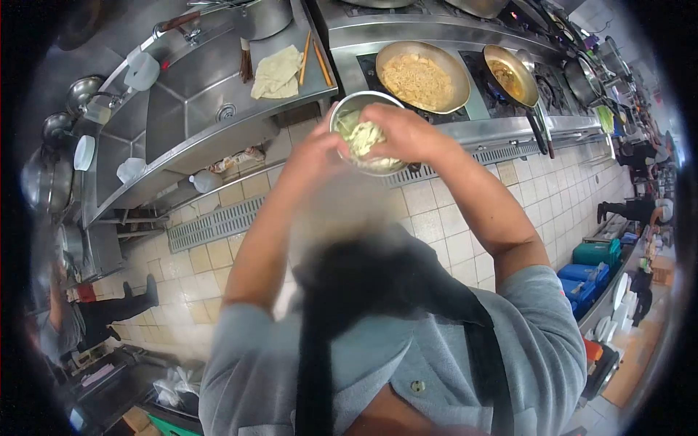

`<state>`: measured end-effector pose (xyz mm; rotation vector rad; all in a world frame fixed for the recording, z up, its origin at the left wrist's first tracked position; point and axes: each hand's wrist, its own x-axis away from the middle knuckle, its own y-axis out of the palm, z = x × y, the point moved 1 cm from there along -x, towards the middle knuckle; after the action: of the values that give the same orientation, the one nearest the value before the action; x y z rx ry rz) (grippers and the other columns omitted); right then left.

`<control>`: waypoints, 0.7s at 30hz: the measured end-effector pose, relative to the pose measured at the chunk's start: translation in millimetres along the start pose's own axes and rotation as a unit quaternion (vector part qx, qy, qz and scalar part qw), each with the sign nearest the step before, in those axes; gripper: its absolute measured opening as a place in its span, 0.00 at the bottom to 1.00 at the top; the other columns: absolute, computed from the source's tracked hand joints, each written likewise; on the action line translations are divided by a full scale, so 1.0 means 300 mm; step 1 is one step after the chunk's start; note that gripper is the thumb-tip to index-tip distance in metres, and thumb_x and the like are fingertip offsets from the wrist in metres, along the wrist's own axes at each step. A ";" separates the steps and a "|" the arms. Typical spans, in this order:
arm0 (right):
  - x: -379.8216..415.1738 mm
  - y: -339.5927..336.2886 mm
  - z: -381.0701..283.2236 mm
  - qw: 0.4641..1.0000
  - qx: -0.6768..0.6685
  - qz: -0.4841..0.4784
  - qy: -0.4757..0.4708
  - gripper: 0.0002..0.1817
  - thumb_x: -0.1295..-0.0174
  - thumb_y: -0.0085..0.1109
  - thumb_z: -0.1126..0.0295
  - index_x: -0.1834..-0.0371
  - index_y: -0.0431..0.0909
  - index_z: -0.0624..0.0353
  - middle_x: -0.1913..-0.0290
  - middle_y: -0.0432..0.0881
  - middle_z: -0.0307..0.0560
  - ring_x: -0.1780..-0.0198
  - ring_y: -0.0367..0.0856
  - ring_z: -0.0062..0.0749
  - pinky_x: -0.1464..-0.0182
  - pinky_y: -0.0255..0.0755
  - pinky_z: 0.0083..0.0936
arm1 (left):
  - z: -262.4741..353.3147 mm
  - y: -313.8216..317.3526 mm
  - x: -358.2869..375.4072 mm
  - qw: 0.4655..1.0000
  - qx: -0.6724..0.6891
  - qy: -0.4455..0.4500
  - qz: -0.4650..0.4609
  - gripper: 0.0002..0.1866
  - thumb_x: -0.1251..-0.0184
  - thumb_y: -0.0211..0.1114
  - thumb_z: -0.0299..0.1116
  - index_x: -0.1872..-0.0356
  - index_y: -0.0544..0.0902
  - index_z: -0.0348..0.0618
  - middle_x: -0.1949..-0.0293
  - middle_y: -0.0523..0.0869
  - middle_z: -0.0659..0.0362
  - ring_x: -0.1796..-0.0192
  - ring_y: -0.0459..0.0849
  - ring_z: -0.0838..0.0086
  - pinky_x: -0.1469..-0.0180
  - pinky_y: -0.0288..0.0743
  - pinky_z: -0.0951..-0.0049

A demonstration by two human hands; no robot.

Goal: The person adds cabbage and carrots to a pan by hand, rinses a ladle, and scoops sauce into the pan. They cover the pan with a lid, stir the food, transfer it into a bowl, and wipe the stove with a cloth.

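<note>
My left hand (317,149) is wrapped round the side of a round metal bowl (372,97), held in front of the stove and tilted a little. Inside the bowl lie pale green chopped vegetable pieces (358,138). Over the bowl's right rim reaches my right hand (401,132), its fingers bent down into the pieces and closed on some; the fingertips are partly hidden. Just beyond the bowl, a wide pan (459,81) of light brown, noodle-like food (416,76) sits on the stove.
A smaller pan (529,87) with brownish liquid stands on a burner, handle toward me. To the left are a steel sink (196,94), a folded cloth (278,71) and wooden sticks (321,64). A floor drain grate (218,224) crosses the tiles. Other people (636,211) stand at both sides.
</note>
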<state>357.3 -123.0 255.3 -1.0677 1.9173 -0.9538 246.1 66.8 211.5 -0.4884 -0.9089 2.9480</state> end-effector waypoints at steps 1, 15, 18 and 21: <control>-0.011 -0.030 0.034 0.998 -0.023 -0.018 0.057 0.25 0.54 0.72 0.62 0.54 0.74 0.58 0.57 0.80 0.52 0.52 0.79 0.48 0.51 0.74 0.36 | 0.026 -0.001 -0.046 0.999 0.018 -0.026 0.000 0.15 0.57 0.75 0.29 0.65 0.82 0.48 0.29 0.66 0.50 0.36 0.75 0.65 0.39 0.69 0.71; -0.059 -0.139 0.228 0.987 0.060 -0.054 0.137 0.34 0.51 0.71 0.62 0.39 0.71 0.55 0.47 0.80 0.57 0.45 0.79 0.47 0.43 0.72 0.34 | 0.075 0.061 -0.303 0.996 0.026 -0.090 -0.015 0.18 0.63 0.81 0.31 0.72 0.80 0.43 0.29 0.66 0.48 0.34 0.74 0.60 0.39 0.71 0.69; -0.071 -0.183 0.286 0.986 -0.107 0.042 0.124 0.29 0.47 0.67 0.65 0.40 0.72 0.56 0.49 0.81 0.52 0.48 0.80 0.37 0.45 0.73 0.30 | 0.077 0.056 -0.328 0.996 0.021 -0.086 0.011 0.18 0.62 0.81 0.31 0.72 0.79 0.44 0.30 0.67 0.48 0.34 0.74 0.59 0.39 0.71 0.70; -0.083 -0.189 0.371 0.929 -0.310 0.086 0.184 0.21 0.39 0.61 0.72 0.42 0.73 0.58 0.50 0.81 0.43 0.50 0.79 0.25 0.49 0.74 0.24 | 0.072 0.049 -0.364 0.989 0.067 -0.134 -0.011 0.18 0.62 0.81 0.31 0.72 0.79 0.43 0.29 0.66 0.45 0.32 0.72 0.58 0.38 0.70 0.69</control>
<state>481.6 -150.0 258.9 -1.0797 2.6847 -0.4657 344.5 30.9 251.8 -0.0776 -0.7200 3.0764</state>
